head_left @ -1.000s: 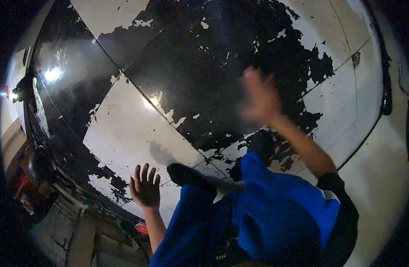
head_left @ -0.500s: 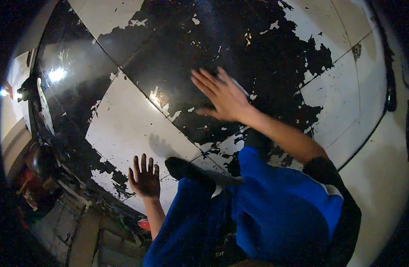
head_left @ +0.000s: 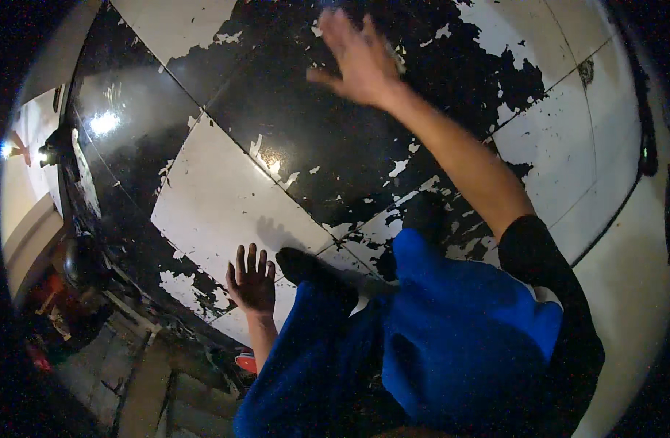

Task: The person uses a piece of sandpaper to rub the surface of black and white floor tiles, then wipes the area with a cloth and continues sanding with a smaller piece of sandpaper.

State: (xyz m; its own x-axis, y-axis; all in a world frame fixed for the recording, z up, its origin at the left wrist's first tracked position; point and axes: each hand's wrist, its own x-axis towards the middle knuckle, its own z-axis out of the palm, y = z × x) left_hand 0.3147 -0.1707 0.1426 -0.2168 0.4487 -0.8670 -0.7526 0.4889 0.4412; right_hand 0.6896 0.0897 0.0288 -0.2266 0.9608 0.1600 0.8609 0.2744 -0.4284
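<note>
left hand [head_left: 252, 281] flat, fingers spread, bracing on near white floor tile [head_left: 218, 212] | right hand [head_left: 360, 55] open, empty, reaching far over peeling black tile [head_left: 335, 146] | keep weight on braced palm

Surface: big black-and-white checkered panel [head_left: 225, 212], paint badly chipped, glossy, light glare at 10 o'clock.
Left hand [head_left: 252, 281]: flat on white square, fingers spread, pointing to 12 o'clock, low centre-left.
Right hand [head_left: 360, 55]: at 12 o'clock, arm stretched out, open palm, fingers apart, over black flaked area; touching or hovering, can't tell, slightly blurred.
Legs: blue shorts [head_left: 437, 343] at 5 o'clock, knees on panel, dark shoe [head_left: 306, 266] just beside left hand.
Sleeve: black [head_left: 547, 270], at 4 o'clock.
Clutter: dim, red bits at 8 o'clock, unclear.
</note>
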